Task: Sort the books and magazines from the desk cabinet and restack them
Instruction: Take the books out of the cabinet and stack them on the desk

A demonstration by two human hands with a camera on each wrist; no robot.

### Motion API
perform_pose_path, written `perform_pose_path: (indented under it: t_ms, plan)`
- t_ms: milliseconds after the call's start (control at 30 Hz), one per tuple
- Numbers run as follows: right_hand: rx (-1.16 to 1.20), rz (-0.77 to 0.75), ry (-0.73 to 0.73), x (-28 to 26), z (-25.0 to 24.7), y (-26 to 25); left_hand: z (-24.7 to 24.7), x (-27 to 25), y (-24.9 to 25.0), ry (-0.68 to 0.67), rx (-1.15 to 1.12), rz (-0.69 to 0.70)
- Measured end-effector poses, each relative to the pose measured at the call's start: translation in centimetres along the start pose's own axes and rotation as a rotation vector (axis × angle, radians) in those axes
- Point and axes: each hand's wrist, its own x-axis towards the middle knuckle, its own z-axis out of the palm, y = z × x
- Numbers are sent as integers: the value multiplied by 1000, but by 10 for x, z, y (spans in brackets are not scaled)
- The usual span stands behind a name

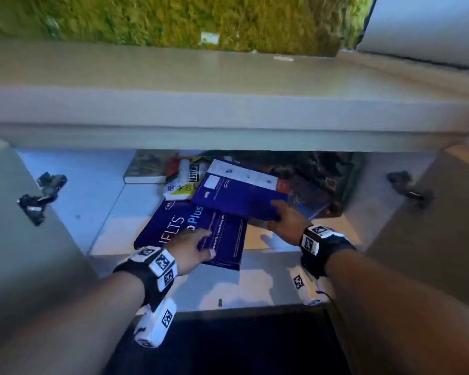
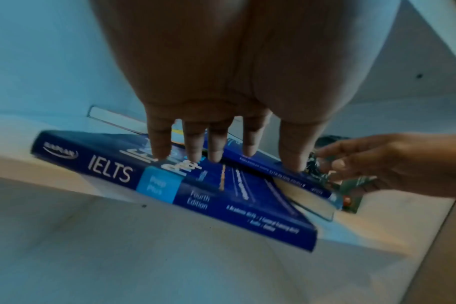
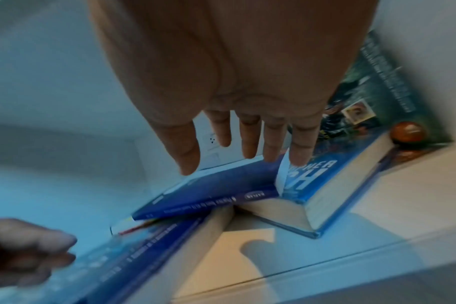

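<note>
Inside the open desk cabinet [image 1: 111, 212] lies a loose heap of books. A thick blue IELTS book [image 1: 173, 226] [image 2: 167, 189] lies flat at the front, and my left hand [image 1: 195, 244] [image 2: 221, 158] rests on its cover with straight fingers. A thinner blue book [image 1: 238, 190] [image 3: 216, 191] leans tilted across it. My right hand [image 1: 282, 215] [image 3: 237, 160] pinches that book's near corner, thumb on the cover and fingers behind the edge. A blue hardback [image 3: 333, 185] lies under that corner. Behind are a yellow-and-white History book [image 1: 184, 180] and a grey-green book [image 1: 146, 169].
A large dark green book [image 1: 325, 169] [image 3: 385, 86] stands against the cabinet's right back. Both cabinet doors stand open, with hinges at left [image 1: 41, 196] and right [image 1: 406, 185]. The white desk top [image 1: 228, 109] overhangs the opening. Bare shelf floor [image 1: 271, 277] shows in front of the books.
</note>
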Motion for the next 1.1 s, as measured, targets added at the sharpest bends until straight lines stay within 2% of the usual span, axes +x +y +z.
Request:
perform_pose_path:
  t_ms: [167,367,500,633,733,800,833,900,933,967,1000,1033,1100]
  plan:
    - [-368,-95,54,36,35,17,52,30,-18,-10,391,-55]
    - [-633,-145,64,45,38,16,75,30,-24,118,443,-36]
    - [-635,-260,22,36,35,3,74,28,-30,172,399,26]
    - [-611,-393,60,9,30,-24,77,17,-55,216,429,123]
    - [-607,-488,39,-19,29,-47,80,3,-73,341,408,86]
    - [-617,-554,-9,-36,36,-61,83,-7,-82,490,249,-35]
    - [-629,-582,-38,-43,43,-68,86,-11,-86,589,73,-102]
    - [-645,-614,-74,-58,63,-81,91,-17,-88,760,-493,-245]
    - [-642,-618,-82,-64,74,-86,92,-19,-83,796,-834,-306]
    - [-632,-620,-95,-66,83,-90,92,-19,-75,762,-1151,-361]
    - [-612,-629,-117,-66,87,-93,91,-19,-66,667,-1406,-394]
    - [-580,-647,-164,-60,88,-95,89,-17,-57,563,-1569,-395]
    - [-429,-667,-309,-39,77,-95,87,-11,-43,467,-1658,-356]
